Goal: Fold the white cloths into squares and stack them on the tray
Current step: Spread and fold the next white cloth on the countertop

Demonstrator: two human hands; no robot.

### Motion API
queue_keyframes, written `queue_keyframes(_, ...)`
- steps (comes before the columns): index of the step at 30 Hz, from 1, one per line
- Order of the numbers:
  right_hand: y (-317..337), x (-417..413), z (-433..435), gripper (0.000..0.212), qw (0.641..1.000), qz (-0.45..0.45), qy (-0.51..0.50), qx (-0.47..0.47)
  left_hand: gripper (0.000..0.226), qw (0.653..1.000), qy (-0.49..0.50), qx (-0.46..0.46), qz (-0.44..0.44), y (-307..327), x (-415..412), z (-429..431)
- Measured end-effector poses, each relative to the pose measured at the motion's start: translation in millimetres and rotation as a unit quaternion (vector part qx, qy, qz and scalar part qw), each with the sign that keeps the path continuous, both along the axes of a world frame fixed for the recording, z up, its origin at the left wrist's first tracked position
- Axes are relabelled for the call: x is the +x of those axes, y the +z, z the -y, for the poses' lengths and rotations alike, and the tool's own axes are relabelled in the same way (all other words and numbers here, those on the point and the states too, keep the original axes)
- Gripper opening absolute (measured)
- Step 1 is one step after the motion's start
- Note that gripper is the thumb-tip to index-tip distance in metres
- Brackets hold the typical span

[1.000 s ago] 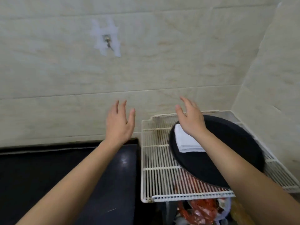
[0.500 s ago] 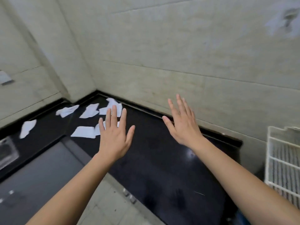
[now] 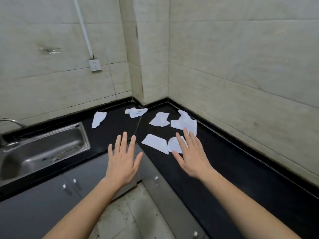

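Several loose white cloths lie scattered on the black L-shaped countertop [image 3: 241,163] near its inner corner. One crumpled cloth [image 3: 135,112] sits far back, another cloth [image 3: 98,119] lies left of it, and a flat cloth [image 3: 156,143] lies nearest. My left hand [image 3: 122,160] hovers open above the counter's front edge, fingers spread, holding nothing. My right hand [image 3: 191,154] is open too, its fingertips over a small cloth [image 3: 174,144] and just short of a larger cloth [image 3: 185,123]. The tray is out of view.
A steel sink [image 3: 43,149] with a tap [image 3: 10,122] is set into the counter at left. Grey cabinet doors [image 3: 51,200] run below. Tiled walls meet at a corner pillar, with a wall socket [image 3: 94,65] and pipe above.
The view has swung left, from the tray on the wire rack to the counter corner with the scattered cloths. Both hands stayed open and now reach toward the cloths.
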State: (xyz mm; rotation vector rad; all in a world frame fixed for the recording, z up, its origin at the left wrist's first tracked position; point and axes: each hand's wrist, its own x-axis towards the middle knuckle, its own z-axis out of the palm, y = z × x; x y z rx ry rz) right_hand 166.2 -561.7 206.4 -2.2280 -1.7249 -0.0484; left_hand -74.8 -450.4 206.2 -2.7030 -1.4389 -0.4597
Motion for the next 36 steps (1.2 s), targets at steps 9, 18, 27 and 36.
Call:
queue_keyframes(9, -42.9, -15.8, -144.1, 0.07, 0.999, -0.01, 0.04, -0.029, 0.075, 0.998, 0.036, -0.042, 0.001, -39.8, -10.5, -116.2)
queue_keyframes(18, -54.9, 22.1, -335.1, 0.072, 0.997, -0.046, 0.062, -0.025, 0.081, 0.996, 0.056, -0.032, -0.058, -38.4, 17.4, -282.4)
queue_keyframes(27, -56.6, 5.4, -491.4, 0.072, 0.993, -0.031, 0.103, -0.042, 0.081, 0.992, 0.096, -0.067, -0.038, -58.6, 2.8, -423.9)
queue_keyframes(36, -114.5, -41.1, -625.5, 0.077, 0.985, -0.029, 0.063, -0.16, 0.099, 0.978, 0.084, -0.185, -0.042, -120.0, -52.4, -585.1)
